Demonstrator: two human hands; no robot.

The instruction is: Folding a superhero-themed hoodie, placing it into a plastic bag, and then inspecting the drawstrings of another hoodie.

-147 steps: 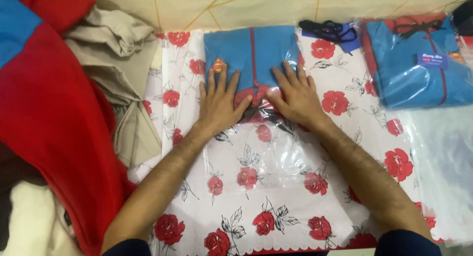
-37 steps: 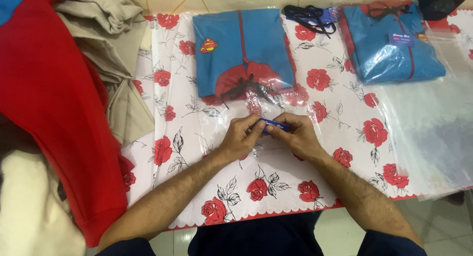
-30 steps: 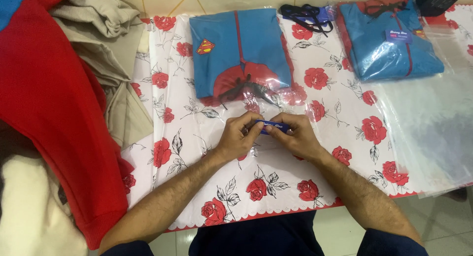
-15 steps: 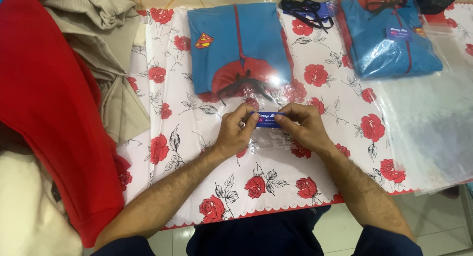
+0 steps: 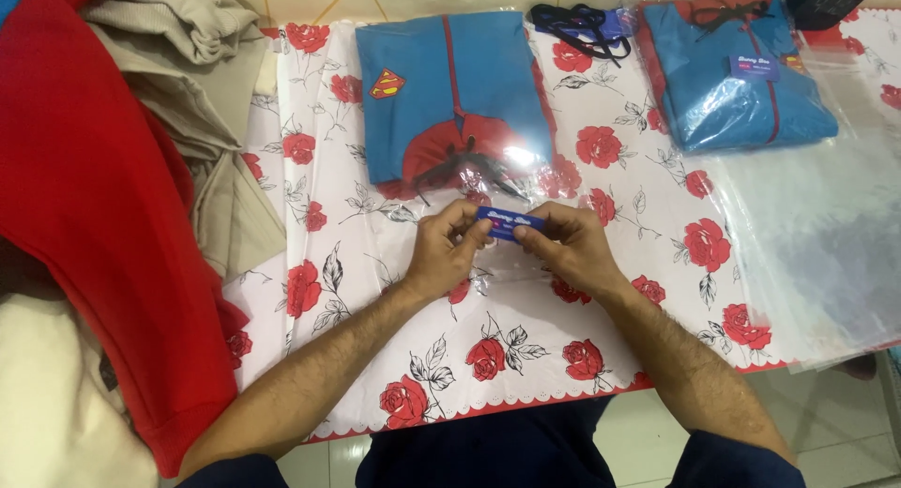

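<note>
A small dark blue rectangular label (image 5: 508,221) sits between my two hands. My left hand (image 5: 443,251) pinches its left end and my right hand (image 5: 566,246) pinches its right end. Both hands rest on the clear plastic bag (image 5: 469,183) that holds a folded blue garment (image 5: 450,89) with red trim and a chest emblem. The bag lies on a white tablecloth (image 5: 357,291) printed with red roses.
A second bagged blue garment (image 5: 741,75) lies at the far right, beside a dark cord bundle (image 5: 582,23). Empty clear bags (image 5: 826,235) are stacked on the right. A red garment (image 5: 103,206) and beige clothes (image 5: 197,84) are piled at the left.
Earlier my flat hands pressed on the bagged garment. They have since drawn back toward me and taken the blue label between their fingertips. In the last second they have hardly moved.
</note>
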